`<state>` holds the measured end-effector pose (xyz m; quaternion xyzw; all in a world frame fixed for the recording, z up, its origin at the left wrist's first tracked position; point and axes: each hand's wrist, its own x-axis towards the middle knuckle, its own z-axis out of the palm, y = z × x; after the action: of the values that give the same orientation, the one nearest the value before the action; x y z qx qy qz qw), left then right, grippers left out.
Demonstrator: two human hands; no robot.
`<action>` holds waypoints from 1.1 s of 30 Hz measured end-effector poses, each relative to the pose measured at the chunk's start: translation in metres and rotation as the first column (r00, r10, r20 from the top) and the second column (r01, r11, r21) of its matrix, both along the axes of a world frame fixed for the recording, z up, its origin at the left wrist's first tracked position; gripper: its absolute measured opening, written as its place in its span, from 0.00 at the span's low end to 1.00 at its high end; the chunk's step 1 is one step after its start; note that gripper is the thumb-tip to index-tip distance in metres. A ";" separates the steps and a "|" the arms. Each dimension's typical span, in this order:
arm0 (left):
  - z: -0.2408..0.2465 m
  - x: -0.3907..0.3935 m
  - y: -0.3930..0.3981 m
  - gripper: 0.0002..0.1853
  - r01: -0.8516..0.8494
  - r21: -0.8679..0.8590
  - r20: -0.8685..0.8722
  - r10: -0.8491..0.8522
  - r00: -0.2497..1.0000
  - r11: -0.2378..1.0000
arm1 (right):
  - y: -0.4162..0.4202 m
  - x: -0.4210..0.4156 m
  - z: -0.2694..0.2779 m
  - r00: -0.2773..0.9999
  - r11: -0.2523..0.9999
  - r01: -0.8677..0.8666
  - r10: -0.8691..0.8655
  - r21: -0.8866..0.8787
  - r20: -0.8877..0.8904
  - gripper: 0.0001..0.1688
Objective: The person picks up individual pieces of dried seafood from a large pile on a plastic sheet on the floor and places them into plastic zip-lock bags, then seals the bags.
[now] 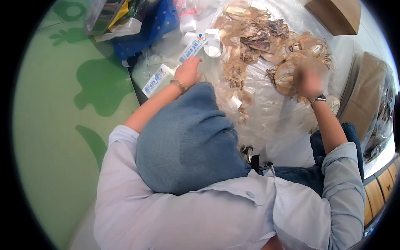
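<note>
Several flat, brown dried squid (256,40) lie heaped on clear plastic sheeting (268,109) in front of me. My left hand (188,71) is over the plastic beside a printed white label strip (192,48); whether its fingers touch anything is not plain. A second printed strip (157,79) lies to the left of that hand. My right hand (311,78) is at the edge of a dried squid (282,76) on the right side of the pile. A blur covers its fingers, so its grip is hidden. A small label sits on another squid (312,48) just above.
A white paper roll (214,48) stands left of the squid. A blue bag (150,34) and a filled clear bag (117,18) are at the upper left, by a green patterned surface (59,131). Cardboard boxes (339,15) and a brown bagged package (364,93) stand at the right.
</note>
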<state>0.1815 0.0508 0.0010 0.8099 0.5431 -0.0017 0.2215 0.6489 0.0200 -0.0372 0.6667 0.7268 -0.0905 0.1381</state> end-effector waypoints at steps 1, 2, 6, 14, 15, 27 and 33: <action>-0.012 0.004 -0.003 0.24 -0.066 -0.008 -0.052 0.066 0.996 0.998 | 0.001 -0.003 -0.001 1.000 0.999 -0.005 0.004 0.034 0.017 0.44; -0.023 0.007 -0.006 0.28 -0.133 -0.014 -0.106 0.131 0.986 0.991 | 0.002 -0.005 -0.002 0.999 0.998 -0.012 0.010 0.068 0.033 0.44; -0.038 0.012 -0.007 0.33 -0.205 0.016 -0.154 0.205 0.967 0.979 | 0.016 -0.010 -0.012 0.998 0.994 0.057 -0.055 0.093 -0.030 0.40; -0.047 0.001 -0.010 0.35 -0.231 -0.125 -0.081 0.222 0.972 0.965 | 0.011 -0.018 -0.014 0.989 0.990 -0.011 -0.010 0.137 0.145 0.33; -0.048 0.002 -0.012 0.33 -0.250 -0.114 -0.098 0.239 0.966 0.962 | 0.011 -0.024 -0.008 0.990 0.991 -0.009 -0.010 0.131 0.138 0.33; -0.050 -0.009 0.014 0.08 -0.500 -0.070 -0.043 0.498 0.866 0.863 | 0.011 -0.038 0.092 0.964 0.951 -0.264 0.265 -0.160 -0.020 0.06; 0.003 -0.034 0.041 0.15 -0.558 -0.110 0.112 0.568 0.815 0.822 | 0.003 -0.020 0.182 0.713 0.675 -0.667 0.701 0.315 0.011 0.06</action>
<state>0.1480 0.0916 0.0041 0.6026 0.7411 0.1009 0.2785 0.6293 0.0234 0.1448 0.3524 0.9347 0.0411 0.0199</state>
